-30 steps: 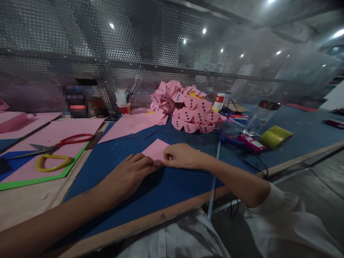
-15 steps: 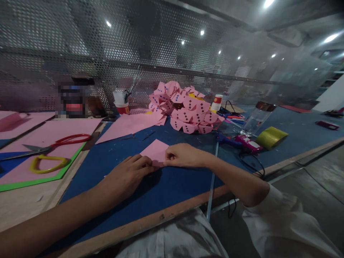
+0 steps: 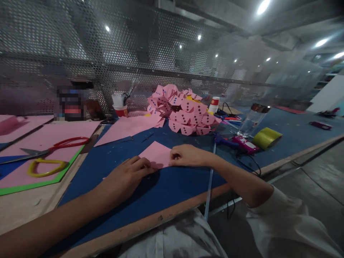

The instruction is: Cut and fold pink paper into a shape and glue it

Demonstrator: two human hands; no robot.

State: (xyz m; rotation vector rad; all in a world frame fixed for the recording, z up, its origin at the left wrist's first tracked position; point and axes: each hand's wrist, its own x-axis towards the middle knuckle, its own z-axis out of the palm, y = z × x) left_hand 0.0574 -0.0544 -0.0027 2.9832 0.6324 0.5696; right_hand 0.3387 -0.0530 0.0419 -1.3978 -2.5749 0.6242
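Note:
A sheet of pink paper (image 3: pixel 156 153) lies on the blue tabletop, one corner pointing away from me and a straight edge towards me. My left hand (image 3: pixel 134 171) is closed at the left end of that edge, its fingertips pressing the paper down. At the right end my right hand (image 3: pixel 185 155) pinches the edge, thumb against curled fingers. Both hands hide the side corners, so I cannot tell how the paper is folded there. Just beyond are more pink sheets (image 3: pixel 126 125) and a heap of folded pink paper pieces (image 3: pixel 185 113) with dark dot patterns.
Red-handled scissors (image 3: pixel 70 142) and a yellow handle (image 3: pixel 47 167) lie on pink sheets at left. A red and white cup (image 3: pixel 120 110) stands at the back. To the right are a glue gun (image 3: pixel 242 143), a yellow tape roll (image 3: pixel 267 138) and a clear bottle (image 3: pixel 252 120).
My right hand has slid slightly right along the paper's near edge, showing more of the sheet between my hands. My left hand stays at its end. The view has shifted a little.

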